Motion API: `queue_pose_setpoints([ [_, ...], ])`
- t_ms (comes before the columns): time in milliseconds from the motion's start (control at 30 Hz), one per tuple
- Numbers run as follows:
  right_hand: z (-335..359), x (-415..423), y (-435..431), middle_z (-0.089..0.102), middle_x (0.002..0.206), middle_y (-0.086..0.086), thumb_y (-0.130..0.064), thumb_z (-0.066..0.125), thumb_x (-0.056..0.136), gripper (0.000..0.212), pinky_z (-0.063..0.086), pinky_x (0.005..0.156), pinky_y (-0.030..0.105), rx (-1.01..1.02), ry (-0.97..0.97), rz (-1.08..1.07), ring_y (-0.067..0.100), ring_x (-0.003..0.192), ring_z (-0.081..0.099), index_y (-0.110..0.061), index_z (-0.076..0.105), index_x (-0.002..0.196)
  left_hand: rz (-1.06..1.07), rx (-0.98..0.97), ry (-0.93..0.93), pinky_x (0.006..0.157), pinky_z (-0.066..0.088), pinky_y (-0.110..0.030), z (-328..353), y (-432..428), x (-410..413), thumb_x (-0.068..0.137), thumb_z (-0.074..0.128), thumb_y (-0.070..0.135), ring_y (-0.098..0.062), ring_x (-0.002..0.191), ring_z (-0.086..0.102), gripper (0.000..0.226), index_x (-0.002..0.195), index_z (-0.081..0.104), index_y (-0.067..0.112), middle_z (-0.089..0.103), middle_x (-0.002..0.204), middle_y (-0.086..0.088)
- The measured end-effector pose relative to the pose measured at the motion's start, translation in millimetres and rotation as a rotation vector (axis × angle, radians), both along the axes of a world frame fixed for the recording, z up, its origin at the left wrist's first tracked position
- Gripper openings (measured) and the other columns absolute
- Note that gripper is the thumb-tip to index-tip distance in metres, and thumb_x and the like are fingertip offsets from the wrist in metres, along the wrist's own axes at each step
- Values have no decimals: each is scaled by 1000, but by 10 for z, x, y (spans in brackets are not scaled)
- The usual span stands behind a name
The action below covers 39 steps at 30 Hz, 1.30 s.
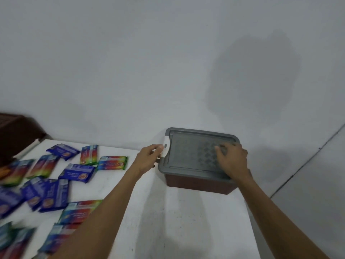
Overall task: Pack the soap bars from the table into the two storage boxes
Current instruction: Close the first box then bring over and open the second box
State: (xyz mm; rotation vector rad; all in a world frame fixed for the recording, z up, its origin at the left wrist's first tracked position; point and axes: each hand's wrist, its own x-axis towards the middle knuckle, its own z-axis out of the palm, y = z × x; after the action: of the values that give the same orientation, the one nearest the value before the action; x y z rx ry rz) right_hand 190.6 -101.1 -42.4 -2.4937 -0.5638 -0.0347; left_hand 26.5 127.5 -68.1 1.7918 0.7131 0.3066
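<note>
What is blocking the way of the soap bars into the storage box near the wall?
The grey lid covers the storage box. The left hand pinches its white latch; the right hand rests on the lid.

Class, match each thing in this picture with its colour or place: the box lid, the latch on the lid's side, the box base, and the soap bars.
Column one:
1 box lid
2 latch
3 box base
4 soap bars

Column two:
a white
b lying loose on the table
c reddish brown
d grey

Pairs: 1-d; 2-a; 3-c; 4-b
</note>
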Motion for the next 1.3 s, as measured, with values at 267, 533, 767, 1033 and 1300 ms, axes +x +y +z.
queue_pose_setpoints([
  [267, 208, -974, 1163, 62, 128, 7, -43, 52, 97, 34, 38, 107, 39, 159, 30, 325, 24, 125, 48, -20, 69, 116, 163, -62, -157, 79, 53, -28, 202, 647, -1043, 98, 52, 36, -13, 91, 68, 30, 116, 67, 17, 72, 105, -3],
  [533, 439, -2184, 2638, 55, 133, 1, -38, 53, 99, 29, 35, 105, 31, 245, 157, 470, 18, 126, 49, -22, 66, 120, 361, 81, -174, 70, 50, -25, 381, 2077, -2485, 100, 51, 29, -13, 86, 67, 24, 112, 67, 17, 72, 100, 0],
  [767, 351, -3033, 3980, 57, 123, -2, -37, 53, 98, 24, 39, 95, 27, 284, 282, 583, 11, 111, 51, -25, 66, 113, 573, 144, -137, 68, 50, -22, 402, 3387, -3573, 98, 56, 22, -18, 83, 61, 16, 98, 71, 15, 69, 92, -5],
  [1033, 94, -3657, 5159, 62, 124, 3, -39, 53, 98, 32, 49, 100, 44, 234, 472, 648, 18, 115, 57, -18, 64, 120, 718, 320, 85, 99, 45, -38, 336, 4486, -4186, 97, 55, 33, -23, 111, 58, 32, 121, 65, 15, 65, 122, -6],
  [1300, -105, -3993, 5942, 41, 150, 6, -40, 57, 97, 63, 59, 84, 37, 277, 825, 548, 29, 121, 56, -16, 34, 150, 624, 304, 268, 108, 39, -44, 350, 5326, -4195, 93, 57, 42, -33, 130, 46, 64, 146, 38, 12, 45, 145, -12],
])
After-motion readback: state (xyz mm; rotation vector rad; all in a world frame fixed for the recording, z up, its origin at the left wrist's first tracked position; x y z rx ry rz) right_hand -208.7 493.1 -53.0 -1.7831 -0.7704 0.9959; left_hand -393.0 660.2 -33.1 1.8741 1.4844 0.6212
